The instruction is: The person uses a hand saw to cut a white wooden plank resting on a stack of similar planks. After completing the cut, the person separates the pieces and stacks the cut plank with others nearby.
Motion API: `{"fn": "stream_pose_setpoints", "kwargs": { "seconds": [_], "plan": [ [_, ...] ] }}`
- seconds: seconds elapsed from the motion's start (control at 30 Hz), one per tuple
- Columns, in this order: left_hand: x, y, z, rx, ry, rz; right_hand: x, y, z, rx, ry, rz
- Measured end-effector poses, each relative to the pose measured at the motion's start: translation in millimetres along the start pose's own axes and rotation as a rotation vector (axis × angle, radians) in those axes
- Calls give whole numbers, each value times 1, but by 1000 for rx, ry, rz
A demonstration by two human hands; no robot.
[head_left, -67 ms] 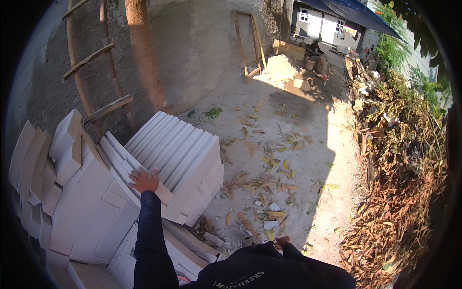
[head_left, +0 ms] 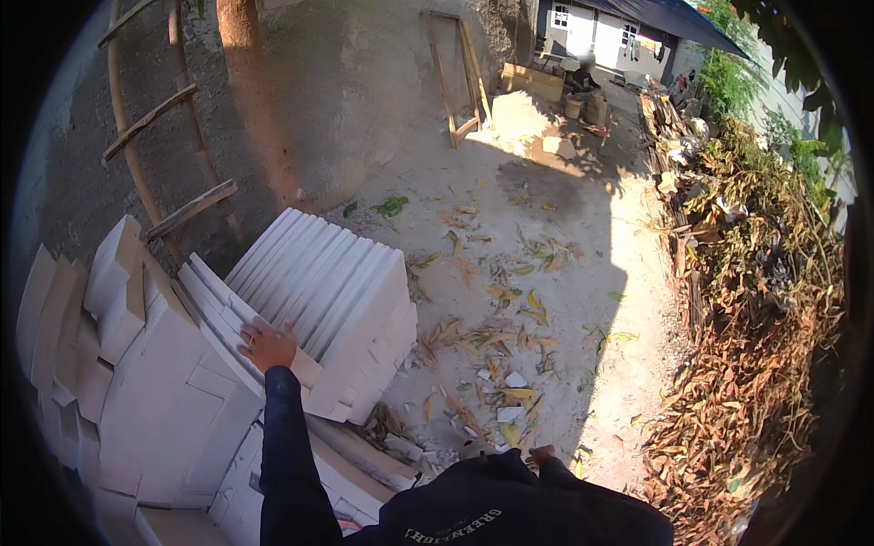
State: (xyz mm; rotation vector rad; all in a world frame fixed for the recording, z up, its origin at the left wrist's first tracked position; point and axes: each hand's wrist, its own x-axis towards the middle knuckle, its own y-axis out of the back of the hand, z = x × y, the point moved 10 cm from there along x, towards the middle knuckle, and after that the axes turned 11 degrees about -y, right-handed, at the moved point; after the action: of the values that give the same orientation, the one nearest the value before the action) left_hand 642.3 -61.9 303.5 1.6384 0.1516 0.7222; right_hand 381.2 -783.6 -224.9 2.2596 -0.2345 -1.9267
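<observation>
My left hand [head_left: 269, 346] lies with spread fingers on the top of a long white slab [head_left: 228, 305], at the near left side of a row of similar pale slabs. Just beyond the fingers stands the tight row of upright white slabs [head_left: 314, 273], their top edges showing as ridges. My right hand [head_left: 543, 453] shows only in small part, low beside my dark-clothed body and over the ground. Its fingers are too small and hidden to read, and I see nothing plainly held in it.
More white blocks [head_left: 159, 391] are piled at the left. A wooden ladder [head_left: 173, 214] leans on the wall near a tree trunk [head_left: 250, 100]. Leaves and white chips litter the ground. Dried brown foliage [head_left: 756, 364] lines the right. A person [head_left: 584, 77] is far back near a house.
The view has shifted slightly, so the far scene sits further left. My left hand stays on the same slab. The right hand shows slightly further to the right.
</observation>
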Motion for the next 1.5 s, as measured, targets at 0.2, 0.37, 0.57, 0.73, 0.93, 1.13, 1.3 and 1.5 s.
{"fn": "stream_pose_setpoints", "kwargs": {
  "seconds": [0.2,0.37,0.57,0.73,0.93,1.13,1.3,1.5],
  "plan": [
    [-3,2,8,-8,-19,-148,-9,21,50,-431,115,97],
    [5,-18,-1,59,-11,-82,5,-2,25,-149,-14,6],
    [15,-28,-1,135,-60,-18,-21,-35,-31,37,67,-28],
    [14,-14,17,146,-82,-57,-11,-20,-34,91,79,-33],
    [10,-9,-2,254,-98,35,-52,-22,-13,-355,95,167],
    [7,-8,11,110,-91,-14,-56,-14,-5,-394,87,138],
    [1,6,-11,92,-55,-21,-78,-39,-19,-252,104,112],
    [-158,87,76,-290,-467,483,-23,-36,-16,-13,56,-23]
  ]
}}
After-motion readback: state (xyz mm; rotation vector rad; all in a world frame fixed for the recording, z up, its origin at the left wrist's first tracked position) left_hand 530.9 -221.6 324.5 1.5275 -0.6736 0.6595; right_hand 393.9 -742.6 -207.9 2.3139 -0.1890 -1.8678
